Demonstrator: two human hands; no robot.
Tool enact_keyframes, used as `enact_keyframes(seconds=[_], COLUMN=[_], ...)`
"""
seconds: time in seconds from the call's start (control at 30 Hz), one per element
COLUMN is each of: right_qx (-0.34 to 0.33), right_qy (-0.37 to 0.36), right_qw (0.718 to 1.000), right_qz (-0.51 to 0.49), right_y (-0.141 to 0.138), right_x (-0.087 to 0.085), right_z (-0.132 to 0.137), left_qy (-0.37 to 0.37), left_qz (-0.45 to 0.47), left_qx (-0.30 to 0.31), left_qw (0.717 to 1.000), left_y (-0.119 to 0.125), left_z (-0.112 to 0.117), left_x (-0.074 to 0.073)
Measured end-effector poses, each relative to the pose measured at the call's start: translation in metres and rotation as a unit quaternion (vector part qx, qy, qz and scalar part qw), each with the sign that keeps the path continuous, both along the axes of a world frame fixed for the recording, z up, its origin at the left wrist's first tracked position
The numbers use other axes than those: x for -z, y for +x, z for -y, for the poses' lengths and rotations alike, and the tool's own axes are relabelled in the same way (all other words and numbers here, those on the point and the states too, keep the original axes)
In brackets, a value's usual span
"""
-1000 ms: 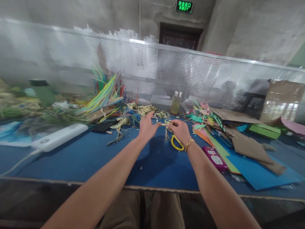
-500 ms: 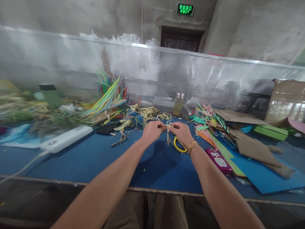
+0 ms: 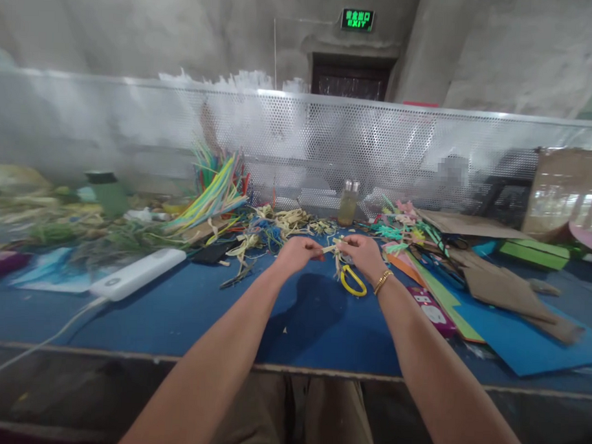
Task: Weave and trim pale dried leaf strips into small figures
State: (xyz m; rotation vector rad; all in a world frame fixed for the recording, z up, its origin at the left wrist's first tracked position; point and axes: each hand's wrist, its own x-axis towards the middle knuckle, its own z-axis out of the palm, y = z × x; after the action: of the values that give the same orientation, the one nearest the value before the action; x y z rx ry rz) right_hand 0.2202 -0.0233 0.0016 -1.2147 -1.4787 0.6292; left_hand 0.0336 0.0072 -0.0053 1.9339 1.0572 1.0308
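Between my two hands a pale straw-coloured strip [image 3: 329, 249] is stretched, above the blue table. My left hand [image 3: 299, 256] pinches its left end between thumb and fingers. My right hand [image 3: 361, 255], with a gold bracelet at the wrist, is closed on the other end, where the strip meets a small bunch of similar strands hanging below the fingers. Right under my right hand lies a yellow loop-shaped handle [image 3: 353, 281] on the table; the rest of that tool is hidden.
A white power strip [image 3: 139, 273] with a cable lies left. Behind it stand colourful stems [image 3: 214, 190] and a green-lidded bottle [image 3: 107, 193]. A glass bottle [image 3: 348, 203] stands at the back. Coloured paper [image 3: 510, 339], brown cardboard [image 3: 507, 291] and a purple box [image 3: 431, 311] lie right.
My hands have moved apart, my right hand shifting right, so the pale strip now shows stretched between them. The view has also shifted slightly.
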Motion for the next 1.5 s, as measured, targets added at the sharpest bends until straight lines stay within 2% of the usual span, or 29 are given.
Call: enact_keyframes(seconds=[0.17, 0.23, 0.33, 0.4, 0.47, 0.57, 0.63, 0.7, 0.77, 0.83, 0.9, 1.1, 1.33, 1.5], right_qx=[-0.004, 0.008, 0.04, 0.047, 0.057, 0.102, 0.11, 0.089, 0.062, 0.037, 0.007, -0.049, -0.004, -0.012], right_qy=[-0.002, -0.005, -0.004, -0.002, 0.002, 0.022, 0.035, 0.037, 0.029, 0.019, 0.014, 0.003, 0.008, 0.021], right_qw=[1.0, 1.0, 0.999, 0.999, 0.998, 0.994, 0.989, 0.988, 0.99, 0.994, 0.996, 0.99, 0.998, 0.999], right_qz=[-0.008, 0.0, 0.009, 0.01, 0.004, -0.042, -0.09, -0.122, -0.123, -0.104, -0.09, -0.13, -0.058, -0.025], right_y=[0.0, 0.001, 0.004, 0.006, 0.009, 0.014, 0.014, 0.009, 0.002, -0.006, -0.011, -0.012, -0.008, -0.007], right_x=[0.0, 0.0, -0.002, -0.004, -0.005, -0.007, -0.009, -0.008, -0.005, -0.001, 0.005, 0.01, 0.007, 0.004], right_z=[-0.003, -0.003, 0.0, 0.0, -0.001, -0.004, -0.005, -0.004, -0.003, -0.003, -0.005, -0.008, -0.005, -0.003], left_qy=[0.038, 0.053, 0.042, 0.028, 0.031, 0.082, 0.099, 0.062, -0.011, -0.069, -0.104, -0.164, -0.25, -0.224], left_qz=[-0.043, -0.044, -0.025, -0.012, -0.01, 0.028, 0.065, 0.076, 0.082, 0.124, 0.188, 0.294, 0.344, 0.344], left_qx=[-0.127, -0.121, -0.069, -0.07, -0.117, -0.215, -0.235, -0.186, -0.083, 0.004, 0.036, 0.036, 0.034, 0.002], left_qw=[0.99, 0.99, 0.996, 0.997, 0.993, 0.973, 0.965, 0.978, 0.993, 0.99, 0.976, 0.941, 0.905, 0.912], left_y=[-0.011, -0.012, -0.01, -0.012, -0.017, -0.025, -0.024, -0.016, -0.001, 0.014, 0.025, 0.029, 0.029, 0.029], left_z=[0.0, 0.0, 0.002, 0.002, 0.002, 0.003, 0.005, 0.008, 0.012, 0.016, 0.017, 0.009, 0.011, 0.013], left_x=[-0.007, -0.009, -0.012, -0.013, -0.014, -0.017, -0.017, -0.016, -0.013, -0.008, -0.002, 0.008, 0.006, 0.005])
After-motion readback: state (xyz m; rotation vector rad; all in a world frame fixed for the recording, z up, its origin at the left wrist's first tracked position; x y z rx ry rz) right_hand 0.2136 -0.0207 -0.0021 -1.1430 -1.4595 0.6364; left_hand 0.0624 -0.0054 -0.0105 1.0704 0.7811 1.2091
